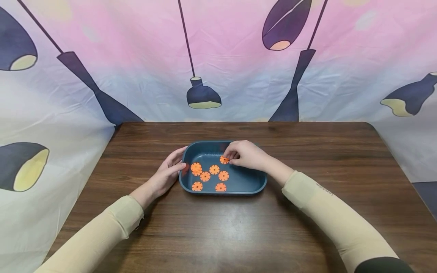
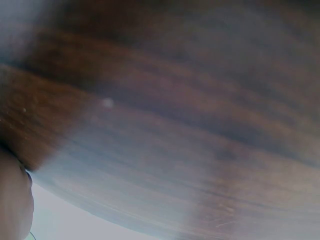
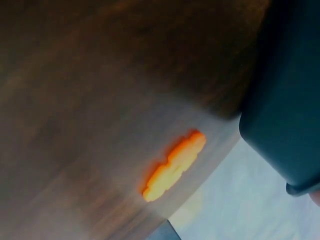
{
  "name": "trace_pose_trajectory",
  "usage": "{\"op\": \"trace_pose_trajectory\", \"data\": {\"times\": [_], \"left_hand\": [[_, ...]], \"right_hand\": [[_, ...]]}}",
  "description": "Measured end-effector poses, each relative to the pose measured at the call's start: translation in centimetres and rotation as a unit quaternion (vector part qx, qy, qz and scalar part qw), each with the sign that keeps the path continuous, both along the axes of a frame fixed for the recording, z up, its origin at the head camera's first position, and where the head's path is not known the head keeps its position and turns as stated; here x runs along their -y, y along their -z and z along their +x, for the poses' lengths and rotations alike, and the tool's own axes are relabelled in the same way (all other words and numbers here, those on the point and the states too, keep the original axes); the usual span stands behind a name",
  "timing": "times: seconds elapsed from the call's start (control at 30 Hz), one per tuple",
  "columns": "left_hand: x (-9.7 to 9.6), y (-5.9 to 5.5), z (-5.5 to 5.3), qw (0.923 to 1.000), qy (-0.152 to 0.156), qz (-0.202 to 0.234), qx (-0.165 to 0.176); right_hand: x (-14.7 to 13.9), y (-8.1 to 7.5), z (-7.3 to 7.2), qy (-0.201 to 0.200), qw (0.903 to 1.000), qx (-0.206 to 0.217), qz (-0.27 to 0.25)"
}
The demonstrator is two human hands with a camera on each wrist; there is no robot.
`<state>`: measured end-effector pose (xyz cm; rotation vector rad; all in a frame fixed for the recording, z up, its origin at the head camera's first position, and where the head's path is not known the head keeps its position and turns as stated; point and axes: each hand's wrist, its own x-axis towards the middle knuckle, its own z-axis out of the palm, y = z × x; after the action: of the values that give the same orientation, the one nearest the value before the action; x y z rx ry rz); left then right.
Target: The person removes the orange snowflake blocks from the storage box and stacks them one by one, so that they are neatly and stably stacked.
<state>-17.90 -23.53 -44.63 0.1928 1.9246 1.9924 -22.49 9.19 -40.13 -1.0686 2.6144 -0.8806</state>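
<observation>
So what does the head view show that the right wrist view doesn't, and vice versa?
Only the head view clearly shows the left hand and right hand, both sleeves, the inside of the tray with several orange discs, and lamps on the backdrop.

Only the right wrist view shows the tray's outer wall up close and one blurred orange disc nearly edge-on; I can't tell whether the head view includes that disc.

Both share the tray, table, backdrop and at least one orange disc.

The tray point(image 1: 247, 182) looks like smooth plastic with a soft sheen, the discs point(image 1: 223, 173) like plastic too. The surface point(image 1: 218, 231) is wood-grained and glossy, the backdrop point(image 1: 136, 45) creased cloth, the sleeves point(image 1: 327, 212) matt fabric.
</observation>
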Motion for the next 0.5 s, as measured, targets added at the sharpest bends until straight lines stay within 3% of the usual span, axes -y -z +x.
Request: {"op": "trace_pose_trajectory", "data": {"times": [0.5], "left_hand": [[0.0, -0.2, 0.1, 0.9999, -0.004, -0.009, 0.001]], "right_hand": [[1.1, 0.8, -0.2, -0.019, 0.9978, -0.034, 0.055]]}}
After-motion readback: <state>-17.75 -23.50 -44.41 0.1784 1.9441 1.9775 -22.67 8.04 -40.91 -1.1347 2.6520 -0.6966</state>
